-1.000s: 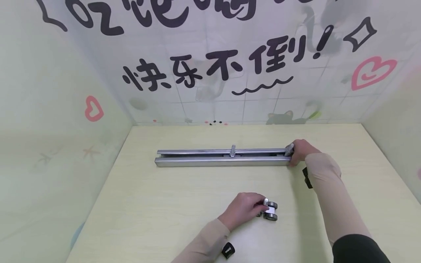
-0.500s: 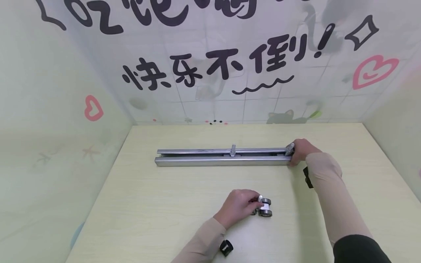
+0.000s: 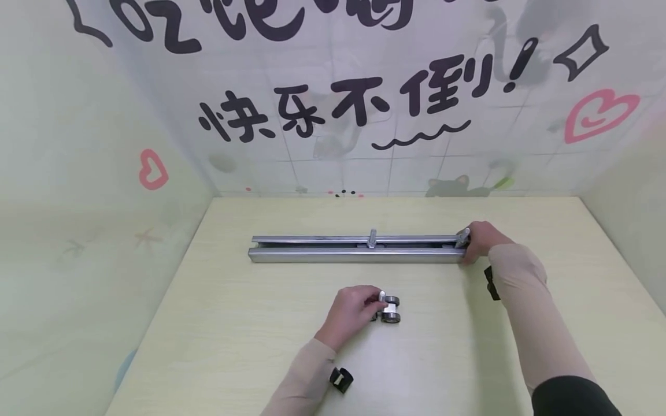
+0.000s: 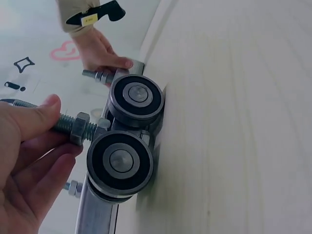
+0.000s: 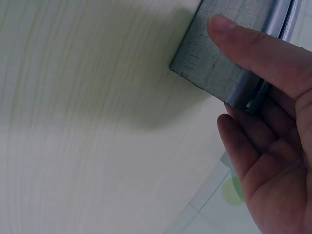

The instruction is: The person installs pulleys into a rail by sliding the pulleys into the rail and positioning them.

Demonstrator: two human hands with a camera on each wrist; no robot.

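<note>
My left hand point(image 3: 350, 313) pinches the threaded bolt point(image 4: 63, 123) of a roller hanger point(image 3: 391, 309), thumb on one side and fingers on the other. Its dark-rimmed steel wheels point(image 4: 121, 162) are close to the tabletop; whether they touch it I cannot tell. Farther back lies a long slotted steel track point(image 3: 333, 256), set crosswise. At the track's right end, my right hand point(image 3: 485, 238) grips it, with the thumb on the near side wall point(image 5: 209, 53). Upright bolts stick out of the slot, one near the middle point(image 3: 372, 238) and one beside the right hand point(image 3: 463, 237).
The pale wooden table point(image 3: 218, 323) ends at a printed back wall point(image 3: 333, 162), with side walls at left and right. Black bands point(image 3: 341, 380) show at both wrists.
My left hand has moved leftward and somewhat toward the track, carrying the roller hanger along. The right hand keeps its grip on the track's right end.
</note>
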